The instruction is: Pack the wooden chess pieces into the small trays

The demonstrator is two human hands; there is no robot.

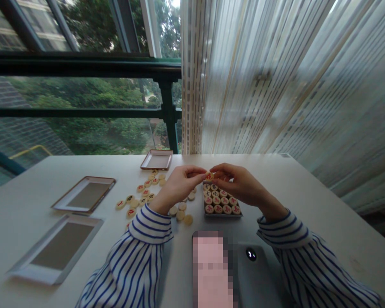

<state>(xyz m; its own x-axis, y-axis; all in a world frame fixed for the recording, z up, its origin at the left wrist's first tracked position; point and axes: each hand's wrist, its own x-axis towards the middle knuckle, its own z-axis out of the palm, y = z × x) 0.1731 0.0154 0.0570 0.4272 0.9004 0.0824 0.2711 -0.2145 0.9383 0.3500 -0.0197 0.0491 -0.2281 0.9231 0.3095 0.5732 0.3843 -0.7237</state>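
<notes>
Between the fingertips of my left hand [182,184] and my right hand [239,182] is a xiangqi piece [209,176] with a red character. Both hands pinch it from opposite sides, above the far edge of a box [223,215]. Inside the box, several round pieces [218,209] lie in rows, red characters toward the near side and black ones farther back. My right hand covers part of the box's far right. Loose xiangqi pieces [145,193] are scattered left of the box, some face up, some showing blank backs, and partly hidden by my left hand and sleeve.
A phone [208,269] with a blurred screen and a grey device with a small lit display [251,254] lie near me. On the left are a brown-rimmed lid [83,194] and a pale tray [56,248]; another small tray [157,160] sits at the back.
</notes>
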